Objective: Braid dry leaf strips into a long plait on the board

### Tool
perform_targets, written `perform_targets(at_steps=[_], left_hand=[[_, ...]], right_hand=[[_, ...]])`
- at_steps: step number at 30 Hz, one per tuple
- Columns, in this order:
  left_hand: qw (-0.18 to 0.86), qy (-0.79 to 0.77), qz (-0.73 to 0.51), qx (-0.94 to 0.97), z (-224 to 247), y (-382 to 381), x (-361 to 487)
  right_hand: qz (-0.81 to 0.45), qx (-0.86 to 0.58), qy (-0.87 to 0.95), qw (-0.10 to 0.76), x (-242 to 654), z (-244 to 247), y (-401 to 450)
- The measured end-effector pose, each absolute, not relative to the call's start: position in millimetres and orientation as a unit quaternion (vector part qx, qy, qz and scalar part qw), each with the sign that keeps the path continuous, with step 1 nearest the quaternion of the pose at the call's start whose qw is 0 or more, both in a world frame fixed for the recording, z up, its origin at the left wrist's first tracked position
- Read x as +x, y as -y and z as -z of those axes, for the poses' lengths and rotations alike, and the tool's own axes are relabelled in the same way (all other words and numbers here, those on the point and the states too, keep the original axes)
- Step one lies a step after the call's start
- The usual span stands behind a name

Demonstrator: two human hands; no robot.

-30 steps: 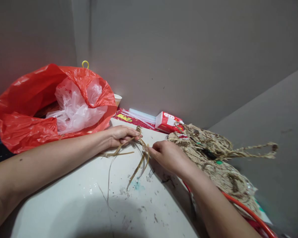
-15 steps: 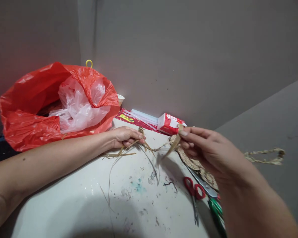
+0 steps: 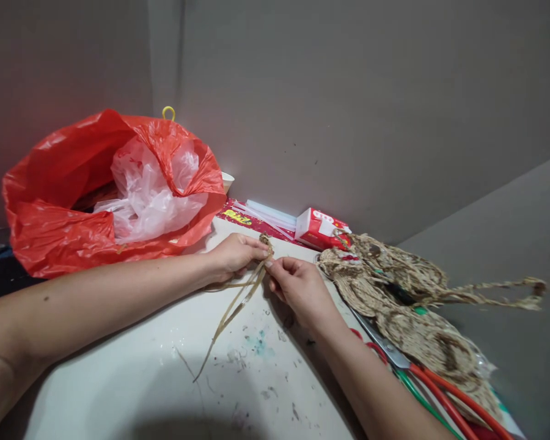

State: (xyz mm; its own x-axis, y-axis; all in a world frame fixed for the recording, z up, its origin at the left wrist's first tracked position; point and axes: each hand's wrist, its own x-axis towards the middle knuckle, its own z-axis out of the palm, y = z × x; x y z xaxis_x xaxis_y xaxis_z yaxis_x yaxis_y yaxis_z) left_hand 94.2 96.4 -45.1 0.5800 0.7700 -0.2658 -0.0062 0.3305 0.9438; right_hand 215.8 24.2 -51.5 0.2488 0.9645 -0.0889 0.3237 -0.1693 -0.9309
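Note:
Close together above the white table, my two hands meet at a small braided piece of dry straw. My left hand is closed, pinching the braid from the left. From the right, the fingers of my right hand pinch straw strands just below it. Long loose strands hang from between the hands down over the table, and other strands stick out beneath my left hand. The fingertips partly hide the braid.
A red plastic bag holding clear bags stands at the left. Behind are a red-and-white packet and pale sticks. Coiled straw rope, large scissors and green handles lie at the right. Grey walls rise behind.
My right hand has moved left from beside the packet to meet my left hand, bringing its strand in. The rope coils and large scissors at the right are now uncovered.

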Motion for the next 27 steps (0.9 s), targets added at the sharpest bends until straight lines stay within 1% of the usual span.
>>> perform_targets(at_steps=[3,8,10,14,17,21,22,23,24,27], left_hand=[[0.702,-0.391,-0.281,0.525,45,-93,95],[0.689,-0.387,-0.293,0.538,43,-88,96],[0.688,-0.387,-0.305,0.532,43,-88,97],[0.682,-0.401,-0.327,0.517,44,-92,98],[0.706,-0.395,-0.321,0.492,45,-99,96],[0.766,-0.36,-0.265,0.461,42,-105,93],[0.777,-0.354,-0.252,0.455,40,-105,92],[0.785,-0.348,-0.242,0.452,39,-105,91],[0.791,-0.342,-0.233,0.45,38,-105,90],[0.802,-0.325,-0.213,0.454,36,-106,88]], right_hand=[[-0.315,-0.689,0.517,0.398,216,52,-26],[-0.158,-0.714,0.596,0.331,218,55,-31],[-0.13,-0.715,0.608,0.32,218,56,-32],[-0.166,-0.685,0.628,0.33,213,53,-31],[-0.185,-0.66,0.641,0.344,214,47,-28],[-0.072,-0.685,0.602,0.403,230,37,-25],[-0.074,-0.685,0.595,0.414,234,36,-25],[-0.106,-0.68,0.591,0.421,237,34,-25],[-0.168,-0.668,0.587,0.425,239,34,-26],[-0.413,-0.596,0.54,0.427,238,33,-29]])
